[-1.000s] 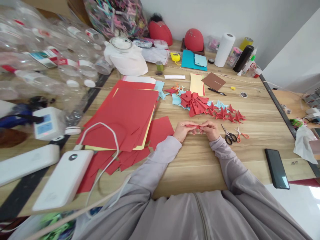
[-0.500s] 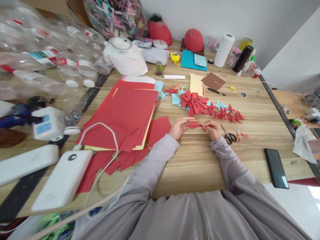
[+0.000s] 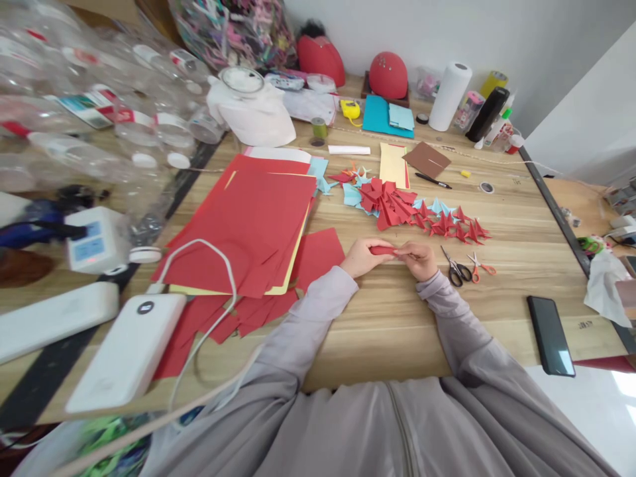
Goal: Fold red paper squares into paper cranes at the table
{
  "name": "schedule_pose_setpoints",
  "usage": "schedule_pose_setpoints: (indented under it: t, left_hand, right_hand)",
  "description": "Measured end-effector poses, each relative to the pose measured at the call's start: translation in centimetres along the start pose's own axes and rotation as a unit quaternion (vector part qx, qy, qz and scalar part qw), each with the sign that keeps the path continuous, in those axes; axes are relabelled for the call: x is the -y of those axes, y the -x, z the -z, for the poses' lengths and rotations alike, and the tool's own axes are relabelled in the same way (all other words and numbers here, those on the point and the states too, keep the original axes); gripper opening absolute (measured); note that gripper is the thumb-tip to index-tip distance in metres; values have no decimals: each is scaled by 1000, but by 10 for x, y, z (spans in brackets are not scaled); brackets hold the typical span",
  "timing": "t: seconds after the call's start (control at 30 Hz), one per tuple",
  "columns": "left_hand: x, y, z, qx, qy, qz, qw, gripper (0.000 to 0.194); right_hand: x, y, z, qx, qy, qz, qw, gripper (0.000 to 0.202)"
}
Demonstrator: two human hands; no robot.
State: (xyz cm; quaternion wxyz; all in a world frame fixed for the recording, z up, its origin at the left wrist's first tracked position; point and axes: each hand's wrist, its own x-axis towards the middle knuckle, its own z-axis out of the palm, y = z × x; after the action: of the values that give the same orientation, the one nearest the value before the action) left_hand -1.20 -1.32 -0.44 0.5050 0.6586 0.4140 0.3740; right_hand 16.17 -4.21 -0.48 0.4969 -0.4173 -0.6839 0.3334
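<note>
Inside the worktop's near edge, left hand and right hand pinch red paper; uneven pressure could crumple it!

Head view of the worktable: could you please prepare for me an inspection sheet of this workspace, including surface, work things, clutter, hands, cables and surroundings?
Surface: wood-grain tabletop, bearing stacked red paper sheets on the left.
Work things: small folded red paper piece, above the tabletop.
Clutter: black-handled scissors and orange-handled scissors lie on the right; smartphone nearer the right edge; clear plastic bottles heaped at far left.
Hands: left hand and right hand both hold the piece; exact finger grip too small to tell.
Cables: white charging cable runs from a white power bank and loops over the red sheets.
Surroundings: pale wall behind.
</note>
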Motion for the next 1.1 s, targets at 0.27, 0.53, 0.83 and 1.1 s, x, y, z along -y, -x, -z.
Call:
schedule_pose_setpoints:
  t: [0.27, 0.53, 0.83, 1.1]
  left_hand:
    - [-3, 1, -2, -23, 34, 41, 998, 25]
    - [-10, 2, -2, -8, 36, 2, 999, 32]
    - [-5, 2, -2, 15, 44, -5, 999, 29]
    - [-4, 1, 1, 8, 40, 3, 999, 22]
  right_hand:
    - [-3, 3, 0, -22, 46, -38, 998, 13]
    - [-3, 3, -1, -17, 74, -15, 997, 12]
    - [-3, 5, -1, -41, 74, -47, 995, 9]
    - [0, 3, 0, -7, 21, -66, 998, 8]
